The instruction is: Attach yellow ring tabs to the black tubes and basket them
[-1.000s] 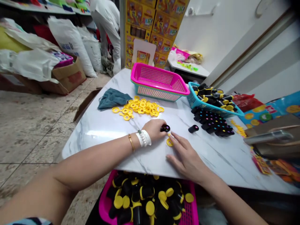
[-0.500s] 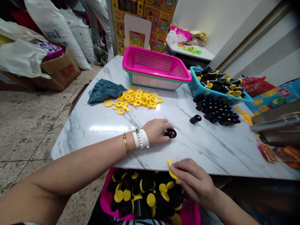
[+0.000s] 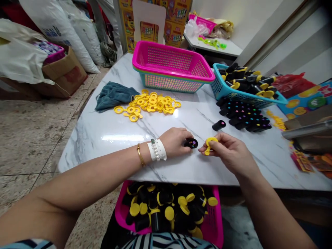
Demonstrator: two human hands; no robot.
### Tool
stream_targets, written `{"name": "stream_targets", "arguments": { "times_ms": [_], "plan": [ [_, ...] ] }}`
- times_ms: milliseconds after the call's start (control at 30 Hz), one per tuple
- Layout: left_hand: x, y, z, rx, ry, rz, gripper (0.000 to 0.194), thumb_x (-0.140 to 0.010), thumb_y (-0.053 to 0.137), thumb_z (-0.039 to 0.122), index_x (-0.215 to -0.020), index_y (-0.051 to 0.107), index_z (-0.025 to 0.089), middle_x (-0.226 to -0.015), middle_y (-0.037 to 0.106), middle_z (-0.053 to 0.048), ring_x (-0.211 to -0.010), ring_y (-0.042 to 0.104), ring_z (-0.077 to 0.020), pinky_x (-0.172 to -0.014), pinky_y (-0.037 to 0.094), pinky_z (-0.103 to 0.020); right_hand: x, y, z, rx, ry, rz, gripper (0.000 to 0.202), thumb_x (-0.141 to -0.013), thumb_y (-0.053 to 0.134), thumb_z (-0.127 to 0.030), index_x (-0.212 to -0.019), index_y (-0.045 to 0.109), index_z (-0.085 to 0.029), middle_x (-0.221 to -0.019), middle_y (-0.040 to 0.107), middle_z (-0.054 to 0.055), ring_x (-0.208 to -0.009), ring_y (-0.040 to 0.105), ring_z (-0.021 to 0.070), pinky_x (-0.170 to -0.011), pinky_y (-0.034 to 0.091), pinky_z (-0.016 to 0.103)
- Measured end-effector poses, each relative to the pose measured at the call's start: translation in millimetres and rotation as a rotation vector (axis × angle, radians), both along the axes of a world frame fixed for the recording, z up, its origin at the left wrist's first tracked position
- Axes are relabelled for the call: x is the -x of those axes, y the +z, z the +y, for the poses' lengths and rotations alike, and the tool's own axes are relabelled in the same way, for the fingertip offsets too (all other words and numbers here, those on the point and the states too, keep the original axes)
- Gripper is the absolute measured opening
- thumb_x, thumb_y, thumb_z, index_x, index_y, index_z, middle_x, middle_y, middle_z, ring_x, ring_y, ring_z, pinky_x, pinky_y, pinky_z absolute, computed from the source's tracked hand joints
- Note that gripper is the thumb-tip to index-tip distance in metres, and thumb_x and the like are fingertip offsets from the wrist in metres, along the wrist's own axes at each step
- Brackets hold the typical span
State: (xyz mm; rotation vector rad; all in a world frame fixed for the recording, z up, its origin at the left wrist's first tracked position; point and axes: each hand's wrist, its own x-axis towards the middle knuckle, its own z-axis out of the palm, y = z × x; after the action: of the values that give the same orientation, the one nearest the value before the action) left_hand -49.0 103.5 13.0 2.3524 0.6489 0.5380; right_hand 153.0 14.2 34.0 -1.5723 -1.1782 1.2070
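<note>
My left hand [image 3: 177, 141] is closed around a small black cylinder [image 3: 191, 143] lying on the marble-patterned table, its end with coloured bits facing right. Just to the right, my right hand [image 3: 228, 150] pinches a yellow ring cap [image 3: 212, 140] with a tab pointing down. The cap and the cylinder are apart. Beyond my right hand a single black cylinder [image 3: 219, 125] lies on its side. Several more black cylinders [image 3: 246, 116] with coloured ends are stacked behind it. A heap of yellow ring caps [image 3: 155, 102] sits farther back to the left.
A pink basket [image 3: 221, 221] of capped black cylinders rests at my lap, below the table edge. Stacked empty baskets [image 3: 173, 81] stand at the back. Right of them is a blue basket [image 3: 249, 95] full of capped cylinders. A dark teal cloth [image 3: 115, 96] lies left.
My right hand has moved up and forward from the table's front edge with the yellow cap, close to the cylinder. My left hand keeps its hold. The view has shifted slightly.
</note>
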Motion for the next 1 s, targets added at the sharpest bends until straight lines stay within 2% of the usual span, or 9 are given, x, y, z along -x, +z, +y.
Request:
{"name": "stream_targets", "arguments": {
  "times_ms": [100,167,267,333,433,533,667,900,1000],
  "plan": [
    [-0.1,0.4,-0.1,0.003,-0.004,0.003,0.028,-0.072,0.066,0.021,-0.098,0.069,0.013,-0.088,0.067,-0.006,-0.075,0.059,-0.0155,-0.071,0.048,-0.027,-1.5,-8.7,-4.1,0.0,0.031,0.017,0.025,-0.078,0.073,-0.039,-0.088,0.063,-0.018,-0.068,0.063,0.001,-0.059,0.059,0.0126,-0.058,0.05,0.024],
    [-0.3,0.8,-0.7,0.003,-0.009,0.005,0.029,-0.072,0.066,0.021,-0.099,0.07,0.014,-0.089,0.067,-0.006,-0.073,0.058,-0.0147,-0.07,0.047,-0.027,-6.2,-10.8,-7.4,0.002,0.065,-0.046,0.027,-0.082,0.069,-0.04,-0.098,0.067,-0.019,-0.072,0.062,0.001,-0.059,0.055,0.0113,-0.055,0.046,0.023],
    [-1.0,1.0,-2.6,0.001,-0.009,0.002,0.028,-0.072,0.067,0.022,-0.098,0.071,0.015,-0.091,0.065,-0.006,-0.071,0.057,-0.0136,-0.068,0.046,-0.026,-7.4,-4.8,-9.5,-0.059,0.165,-0.161,0.03,-0.088,0.062,-0.04,-0.108,0.071,-0.021,-0.086,0.06,0.003,-0.064,0.051,0.0108,-0.057,0.043,0.025],
    [-1.6,0.6,-3.7,0.0,0.004,-0.009,0.029,-0.071,0.068,0.023,-0.099,0.072,0.016,-0.089,0.064,-0.005,-0.071,0.057,-0.0133,-0.066,0.045,-0.025,-0.5,1.8,-6.1,-0.125,0.222,-0.217,0.029,-0.087,0.063,-0.039,-0.109,0.073,-0.023,-0.09,0.06,0.004,-0.068,0.051,0.0118,-0.06,0.044,0.026],
    [-2.0,0.4,-4.4,-0.002,0.027,-0.014,0.028,-0.071,0.07,0.025,-0.097,0.073,0.018,-0.08,0.063,-0.003,-0.069,0.056,-0.0129,-0.063,0.042,-0.023,14.3,6.4,4.8,-0.165,0.184,-0.26,0.03,-0.082,0.068,-0.038,-0.106,0.074,-0.021,-0.084,0.059,0.003,-0.07,0.055,0.013,-0.06,0.045,0.025],
    [-1.5,1.6,-4.9,0.03,0.016,0.011,0.023,-0.074,0.067,0.028,-0.093,0.074,0.019,-0.067,0.062,0.001,-0.062,0.055,-0.0116,-0.059,0.039,-0.022,22.3,1.5,13.1,-0.042,0.13,-0.179,0.039,-0.08,0.069,-0.042,-0.11,0.068,-0.017,-0.066,0.057,-0.001,-0.05,0.05,0.0088,-0.044,0.04,0.021],
    [-1.9,2.5,-6.6,0.063,0.023,0.03,0.027,-0.074,0.067,0.027,-0.099,0.074,0.02,-0.062,0.064,0.002,-0.058,0.055,-0.011,-0.056,0.036,-0.021,23.2,-6.8,12.6,0.193,0.164,-0.002,0.047,-0.084,0.061,-0.05,-0.118,0.058,-0.017,-0.048,0.053,-0.007,-0.03,0.04,0.0078,-0.027,0.028,0.017],
    [-3.9,4.9,-8.4,0.109,0.039,0.062,0.021,-0.074,0.066,0.027,-0.091,0.074,0.017,-0.061,0.066,0.0,-0.058,0.059,-0.0132,-0.059,0.039,-0.022,30.2,-5.1,12.6,0.154,0.097,0.006,0.041,-0.084,0.062,-0.044,-0.113,0.06,-0.016,-0.038,0.046,-0.009,-0.024,0.032,0.0052,-0.025,0.019,0.014],
    [-2.1,10.3,-9.2,0.316,0.03,0.059,0.025,-0.076,0.064,0.027,-0.097,0.071,0.016,-0.057,0.064,0.002,-0.054,0.06,-0.0127,-0.058,0.043,-0.022,29.4,-4.1,11.9,0.138,0.14,-0.003,0.039,-0.087,0.06,-0.043,-0.115,0.059,-0.017,-0.04,0.047,-0.009,-0.027,0.034,0.0051,-0.028,0.023,0.014]
  ]
}}
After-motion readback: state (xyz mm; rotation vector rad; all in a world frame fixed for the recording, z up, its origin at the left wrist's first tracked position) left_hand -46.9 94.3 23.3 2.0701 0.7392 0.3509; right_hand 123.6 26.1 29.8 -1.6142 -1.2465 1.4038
